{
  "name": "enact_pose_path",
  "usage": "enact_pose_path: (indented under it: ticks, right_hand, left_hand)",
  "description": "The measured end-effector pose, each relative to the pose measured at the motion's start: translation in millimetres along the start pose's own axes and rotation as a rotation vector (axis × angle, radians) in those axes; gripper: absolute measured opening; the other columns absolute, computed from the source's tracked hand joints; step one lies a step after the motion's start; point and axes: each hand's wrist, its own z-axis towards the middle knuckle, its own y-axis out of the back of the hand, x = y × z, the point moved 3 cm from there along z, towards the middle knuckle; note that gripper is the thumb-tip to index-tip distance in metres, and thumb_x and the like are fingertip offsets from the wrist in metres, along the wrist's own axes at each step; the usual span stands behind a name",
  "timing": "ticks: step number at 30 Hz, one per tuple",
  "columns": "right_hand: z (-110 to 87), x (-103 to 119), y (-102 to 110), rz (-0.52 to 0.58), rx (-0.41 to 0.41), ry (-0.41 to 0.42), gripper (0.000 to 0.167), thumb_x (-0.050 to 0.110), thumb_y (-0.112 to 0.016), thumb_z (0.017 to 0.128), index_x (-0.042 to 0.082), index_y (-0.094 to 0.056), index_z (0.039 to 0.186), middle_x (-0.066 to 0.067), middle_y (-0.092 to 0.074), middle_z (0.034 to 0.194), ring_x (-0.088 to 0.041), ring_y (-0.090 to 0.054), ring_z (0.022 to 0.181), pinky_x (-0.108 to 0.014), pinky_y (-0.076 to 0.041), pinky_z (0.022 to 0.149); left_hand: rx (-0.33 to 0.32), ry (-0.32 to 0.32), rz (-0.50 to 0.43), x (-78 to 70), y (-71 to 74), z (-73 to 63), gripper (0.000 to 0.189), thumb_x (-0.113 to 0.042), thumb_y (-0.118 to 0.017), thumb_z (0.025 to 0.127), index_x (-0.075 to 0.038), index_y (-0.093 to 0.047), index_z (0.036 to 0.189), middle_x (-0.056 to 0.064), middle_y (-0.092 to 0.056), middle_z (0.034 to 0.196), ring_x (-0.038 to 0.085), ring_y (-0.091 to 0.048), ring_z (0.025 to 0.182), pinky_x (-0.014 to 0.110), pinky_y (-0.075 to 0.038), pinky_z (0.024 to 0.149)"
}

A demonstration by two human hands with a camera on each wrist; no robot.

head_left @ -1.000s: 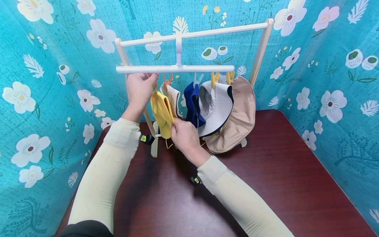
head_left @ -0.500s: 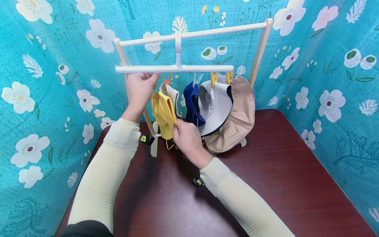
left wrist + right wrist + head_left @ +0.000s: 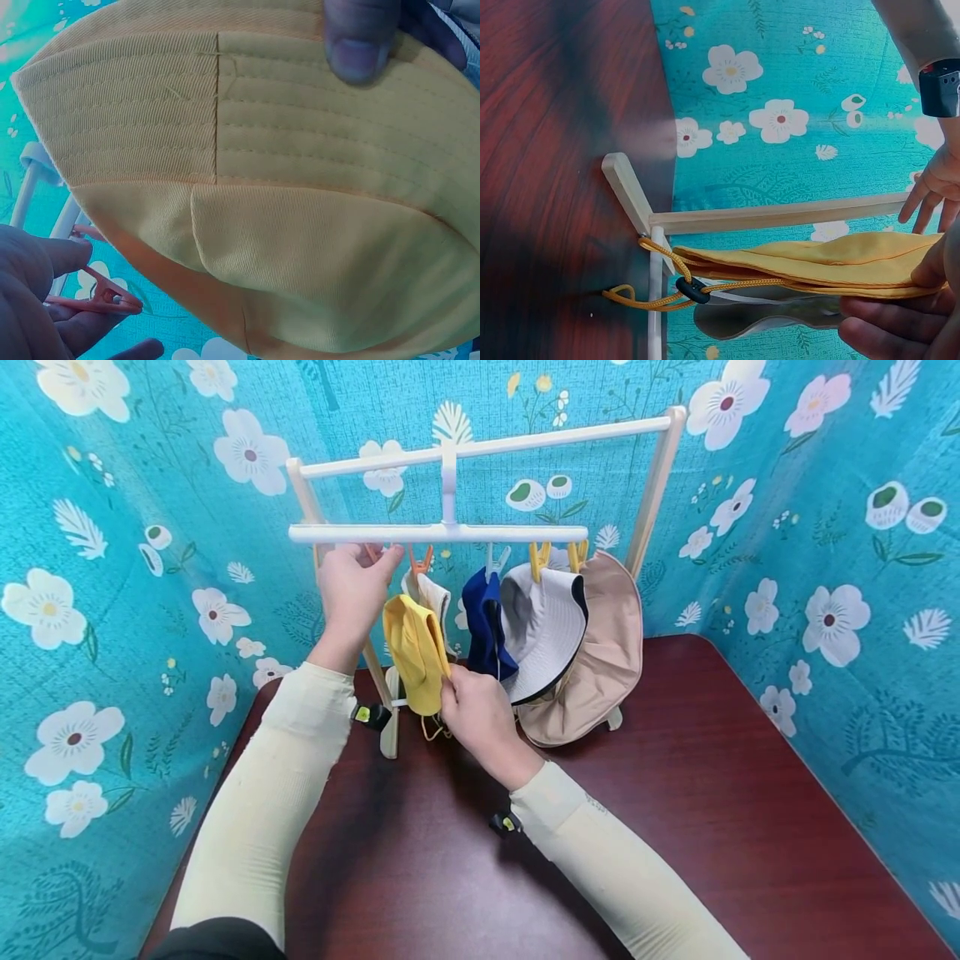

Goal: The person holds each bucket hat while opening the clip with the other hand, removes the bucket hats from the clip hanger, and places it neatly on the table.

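My right hand (image 3: 483, 714) pinches the brim of a yellow bucket hat (image 3: 416, 652), thumb on one side and fingers on the other. In the left wrist view the hat (image 3: 322, 255) fills most of the picture, with the right thumb on its stitched brim. My left hand (image 3: 352, 589) is raised under the white hanger bar (image 3: 360, 533). Its thumb and fingers pinch an orange-pink clothespin (image 3: 105, 296), which stands apart from the hat. From the hat hangs a yellow cord (image 3: 735, 285) with a black cord lock (image 3: 693, 290), seen in the right wrist view.
On the same hanger hang a white hat (image 3: 435, 593), a blue hat (image 3: 483, 622), a grey-white bucket hat (image 3: 551, 622) and a beige hat (image 3: 611, 652), held by clothespins. A wooden rack (image 3: 656, 493) carries the hanger on a dark red table (image 3: 720, 793). Floral cloth (image 3: 825, 610) surrounds it.
The right hand and the yellow hat have shifted slightly right and down, away from the left hand. The left hand keeps its place at the clothespin.
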Motion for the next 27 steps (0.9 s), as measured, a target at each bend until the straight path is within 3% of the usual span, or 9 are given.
enact_pose_path:
  ticks: [5,7,13,16,20,27]
  right_hand:
    - [-2.4,-2,3,0.009,0.010,-0.005,0.024,0.012,-0.062,0.097,0.012,-0.057,0.074,0.001,-0.055,0.060,-0.016,-0.055,0.051,-0.034,-0.044,0.046]
    - [-3.2,-3,4,0.010,0.015,-0.004,0.025,0.012,-0.062,0.097,0.012,-0.056,0.073,0.001,-0.053,0.059,-0.017,-0.054,0.051,-0.034,-0.043,0.046]
    - [-4.8,-5,8,-0.003,0.007,0.015,0.021,0.012,-0.063,0.097,0.012,-0.060,0.076,0.000,-0.056,0.062,-0.019,-0.061,0.054,-0.037,-0.048,0.048]
    - [-5.5,-7,10,-0.001,0.003,0.010,0.020,0.012,-0.063,0.097,0.012,-0.061,0.076,0.000,-0.057,0.062,-0.020,-0.062,0.055,-0.038,-0.049,0.049]
    - [-6.5,-8,13,0.008,0.010,0.009,0.022,0.012,-0.062,0.097,0.012,-0.059,0.075,0.000,-0.055,0.060,-0.020,-0.058,0.053,-0.037,-0.047,0.048]
    - [-8.3,-11,14,0.008,0.001,0.049,0.020,0.010,-0.063,0.096,0.011,-0.060,0.077,0.000,-0.058,0.064,-0.020,-0.059,0.055,-0.038,-0.048,0.050]
  left_hand:
    - [0.002,-0.005,-0.008,-0.1,-0.9,-1.2,0.046,-0.048,-0.070,0.095,-0.013,-0.049,0.075,-0.003,-0.041,0.060,0.015,-0.036,0.056,0.032,-0.028,0.050]
    - [0.009,0.006,-0.027,0.1,-0.5,-1.7,0.042,-0.048,-0.070,0.095,-0.015,-0.052,0.077,-0.004,-0.049,0.065,0.014,-0.040,0.058,0.031,-0.031,0.051]
    - [0.029,0.038,-0.050,1.2,2.3,-3.7,0.034,-0.049,-0.070,0.095,-0.015,-0.065,0.092,0.002,-0.074,0.098,0.012,-0.055,0.074,0.030,-0.040,0.061]
    - [0.030,0.031,-0.026,2.6,3.3,-3.8,0.038,-0.048,-0.070,0.095,-0.010,-0.069,0.100,0.006,-0.076,0.108,0.012,-0.064,0.086,0.027,-0.048,0.068]
    - [0.038,0.037,-0.012,5.0,6.3,-4.3,0.046,-0.048,-0.071,0.095,-0.010,-0.072,0.119,0.008,-0.074,0.121,0.012,-0.069,0.111,0.029,-0.055,0.088]
    - [0.058,0.041,0.038,10.4,13.8,-8.5,0.049,-0.053,-0.069,0.094,-0.011,-0.074,0.121,0.008,-0.074,0.122,0.017,-0.066,0.116,0.037,-0.054,0.098]
